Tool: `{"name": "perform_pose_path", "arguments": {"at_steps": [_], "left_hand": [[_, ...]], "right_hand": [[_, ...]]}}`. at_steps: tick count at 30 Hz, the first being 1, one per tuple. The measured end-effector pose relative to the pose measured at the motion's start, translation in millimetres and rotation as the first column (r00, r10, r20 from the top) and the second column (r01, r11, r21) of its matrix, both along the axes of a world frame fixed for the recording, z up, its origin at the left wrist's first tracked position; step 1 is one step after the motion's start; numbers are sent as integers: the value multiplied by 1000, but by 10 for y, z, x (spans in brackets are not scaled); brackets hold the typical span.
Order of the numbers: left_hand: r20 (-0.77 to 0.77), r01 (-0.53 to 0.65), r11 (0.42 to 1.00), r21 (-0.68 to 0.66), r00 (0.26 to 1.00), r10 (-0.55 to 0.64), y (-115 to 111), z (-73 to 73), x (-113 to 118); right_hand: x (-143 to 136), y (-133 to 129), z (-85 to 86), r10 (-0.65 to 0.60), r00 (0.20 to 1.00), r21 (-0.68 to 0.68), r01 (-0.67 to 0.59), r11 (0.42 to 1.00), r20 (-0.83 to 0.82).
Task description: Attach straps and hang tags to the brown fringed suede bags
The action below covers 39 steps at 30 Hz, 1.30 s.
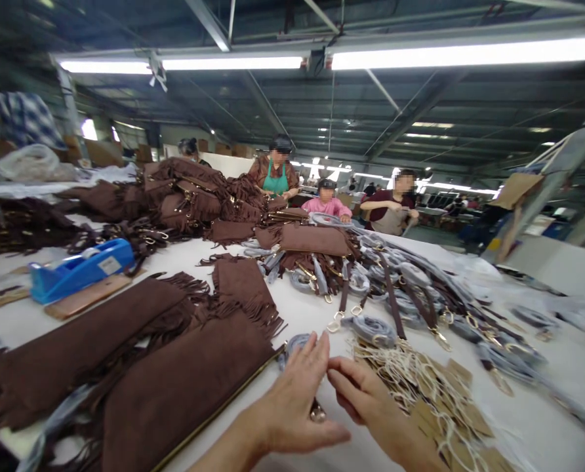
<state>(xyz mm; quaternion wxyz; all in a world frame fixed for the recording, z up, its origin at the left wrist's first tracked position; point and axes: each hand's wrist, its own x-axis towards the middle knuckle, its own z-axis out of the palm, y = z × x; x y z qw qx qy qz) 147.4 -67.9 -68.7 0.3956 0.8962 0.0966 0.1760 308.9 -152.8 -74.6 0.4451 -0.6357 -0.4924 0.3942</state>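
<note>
Toward the near edge of our white table (302, 318), our left hand (295, 393) spreads open, apparently empty, while our right hand (366, 393) curls, round what, if anything, we cannot tell. A brown fringed bag (184, 387) lies toward the near left corner, stringed tags (425, 400) right of our hands, a wrapped strap coil (295, 341) beside our left fingertips.

Bags (184, 387) are brown, tags (427, 421) tan, tape dispenser (83, 271) blue, plaid cloth (27, 119) blue-and-white.
</note>
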Motion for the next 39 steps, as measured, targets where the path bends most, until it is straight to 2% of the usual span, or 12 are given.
{"name": "perform_pose_path", "arguments": {"at_steps": [4, 7, 10, 13, 15, 17, 19, 21, 23, 28, 35, 39], "left_hand": [[-10, 2, 996, 89, 1000, -1, -88, 130, -54], [5, 19, 1000, 14, 1000, -19, -129, 241, -202], [-12, -116, 993, -19, 993, 116, -100, 276, -523], [-230, -395, 886, 242, 864, 448, -40, 155, -926], [-341, -444, 777, 446, 718, 606, 13, 24, -1149], [-362, -416, 735, 536, 673, 645, 98, -85, -1297], [-341, -427, 761, 488, 709, 617, 227, -132, -1380], [-316, -486, 793, 367, 737, 598, 386, -122, -1429], [-304, -519, 812, 267, 754, 582, 532, -85, -1471], [-286, -539, 815, 214, 763, 580, 644, 44, -1554], [-99, -552, 623, 553, 699, 708, 673, 332, -1635], [-218, -454, 672, 585, 710, 669, 720, 183, -1718]], "right_hand": [[-193, 3, -150, 209, 972, 9, -210, 978, -103], [-265, 19, -195, 249, 968, 48, -249, 967, -4], [-232, 35, -95, 239, 960, 73, -252, 965, 144], [-163, 25, 116, 260, 929, 51, -282, 958, 262], [-163, 13, 266, 338, 886, 32, -367, 930, 317], [-235, 22, 375, 437, 819, 44, -486, 873, 371], [-376, 75, 399, 531, 730, 71, -614, 786, 430], [-557, 182, 321, 579, 639, 82, -704, 706, 507], [-736, 333, 158, 560, 567, 60, -733, 677, 603], [-997, 712, -285, 463, 488, -36, -659, 752, 740], [-989, 871, -450, 443, 516, -20, -635, 772, 733], [-970, 908, -438, 470, 553, -6, -643, 766, 688]]}}
